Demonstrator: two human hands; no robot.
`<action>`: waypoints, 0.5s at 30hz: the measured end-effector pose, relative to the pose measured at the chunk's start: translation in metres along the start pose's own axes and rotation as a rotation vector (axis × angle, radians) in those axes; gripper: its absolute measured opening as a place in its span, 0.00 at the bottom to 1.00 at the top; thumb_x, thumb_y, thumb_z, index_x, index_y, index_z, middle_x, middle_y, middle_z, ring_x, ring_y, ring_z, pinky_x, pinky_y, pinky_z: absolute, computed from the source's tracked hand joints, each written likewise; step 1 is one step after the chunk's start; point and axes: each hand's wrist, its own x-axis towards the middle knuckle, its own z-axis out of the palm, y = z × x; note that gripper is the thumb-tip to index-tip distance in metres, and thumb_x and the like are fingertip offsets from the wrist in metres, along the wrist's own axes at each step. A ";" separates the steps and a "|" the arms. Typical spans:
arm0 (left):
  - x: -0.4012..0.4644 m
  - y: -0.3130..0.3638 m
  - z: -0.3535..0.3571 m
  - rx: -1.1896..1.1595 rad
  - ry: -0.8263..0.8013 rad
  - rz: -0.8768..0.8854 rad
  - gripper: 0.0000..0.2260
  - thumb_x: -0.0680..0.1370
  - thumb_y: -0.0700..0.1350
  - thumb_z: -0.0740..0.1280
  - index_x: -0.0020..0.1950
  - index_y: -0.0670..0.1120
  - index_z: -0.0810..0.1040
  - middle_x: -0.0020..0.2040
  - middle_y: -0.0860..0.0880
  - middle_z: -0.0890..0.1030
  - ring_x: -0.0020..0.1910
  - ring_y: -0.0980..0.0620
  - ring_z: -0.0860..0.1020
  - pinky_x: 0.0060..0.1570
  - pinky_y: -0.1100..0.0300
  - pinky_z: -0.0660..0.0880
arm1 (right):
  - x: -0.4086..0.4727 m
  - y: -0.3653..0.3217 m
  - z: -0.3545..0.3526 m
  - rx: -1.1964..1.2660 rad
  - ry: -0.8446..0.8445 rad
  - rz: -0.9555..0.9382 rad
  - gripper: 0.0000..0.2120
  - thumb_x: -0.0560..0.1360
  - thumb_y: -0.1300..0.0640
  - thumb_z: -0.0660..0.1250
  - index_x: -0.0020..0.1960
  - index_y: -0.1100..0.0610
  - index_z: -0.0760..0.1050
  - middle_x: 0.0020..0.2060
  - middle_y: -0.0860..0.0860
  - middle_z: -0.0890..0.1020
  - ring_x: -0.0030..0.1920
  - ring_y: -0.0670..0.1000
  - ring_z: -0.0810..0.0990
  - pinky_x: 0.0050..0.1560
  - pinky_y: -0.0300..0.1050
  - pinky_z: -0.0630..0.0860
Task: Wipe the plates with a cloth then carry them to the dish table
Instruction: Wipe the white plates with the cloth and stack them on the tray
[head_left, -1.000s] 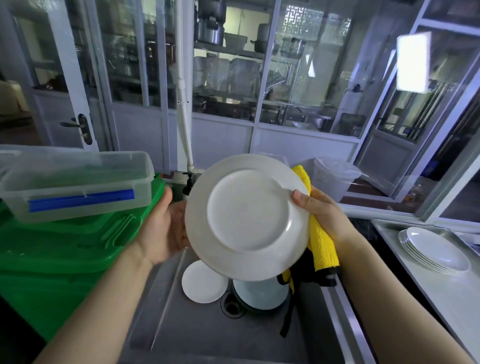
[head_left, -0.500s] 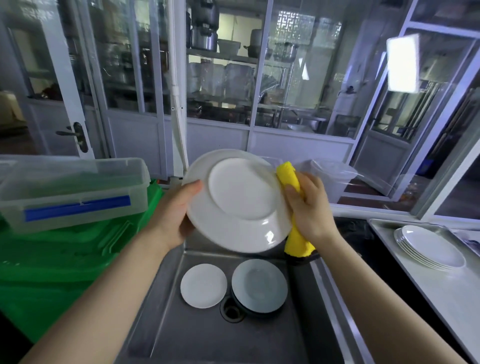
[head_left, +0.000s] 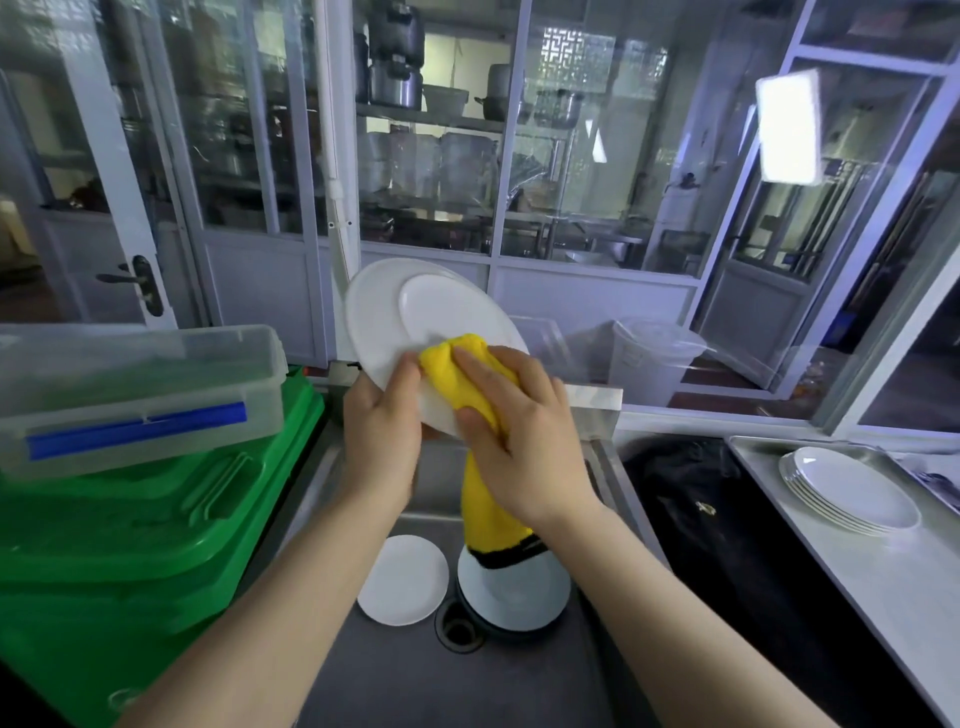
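Plate (head_left: 415, 322) up in the air, tilted over the sink (head_left: 519, 675), its underside toward us. Left hand (head_left: 382, 431) clamps its lower rim, thumb on the near side. Right hand (head_left: 511, 431) presses a bunched yellow cloth (head_left: 457, 364) onto the lower part, fingers curled round the cloth, its tail dangling down toward the sink. Risk here: only one hand grips the rim, so a hard wipe could twist the plate loose and drop it onto the two plates (head_left: 514, 592) near the drain. Finished stack (head_left: 852, 491) waits on the dish table (head_left: 909, 597), far right edge.
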 end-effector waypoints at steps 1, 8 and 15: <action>-0.001 -0.001 0.001 0.018 -0.005 -0.001 0.08 0.70 0.53 0.66 0.43 0.59 0.84 0.42 0.51 0.86 0.48 0.45 0.83 0.52 0.35 0.77 | 0.000 -0.003 0.002 0.006 0.001 -0.015 0.23 0.74 0.54 0.64 0.69 0.50 0.72 0.65 0.55 0.73 0.59 0.60 0.71 0.62 0.53 0.67; -0.004 -0.002 0.001 -0.025 -0.055 -0.005 0.08 0.72 0.50 0.65 0.43 0.62 0.83 0.42 0.55 0.86 0.46 0.50 0.84 0.41 0.49 0.81 | -0.005 0.031 -0.005 0.117 0.030 -0.121 0.24 0.74 0.60 0.67 0.67 0.46 0.69 0.62 0.49 0.70 0.60 0.60 0.72 0.63 0.50 0.69; -0.001 -0.004 -0.002 0.008 -0.168 -0.001 0.08 0.68 0.57 0.68 0.45 0.60 0.82 0.44 0.57 0.84 0.44 0.56 0.83 0.35 0.51 0.80 | 0.010 0.055 -0.019 0.154 0.021 0.321 0.21 0.78 0.59 0.64 0.70 0.48 0.70 0.63 0.48 0.67 0.65 0.51 0.69 0.58 0.31 0.62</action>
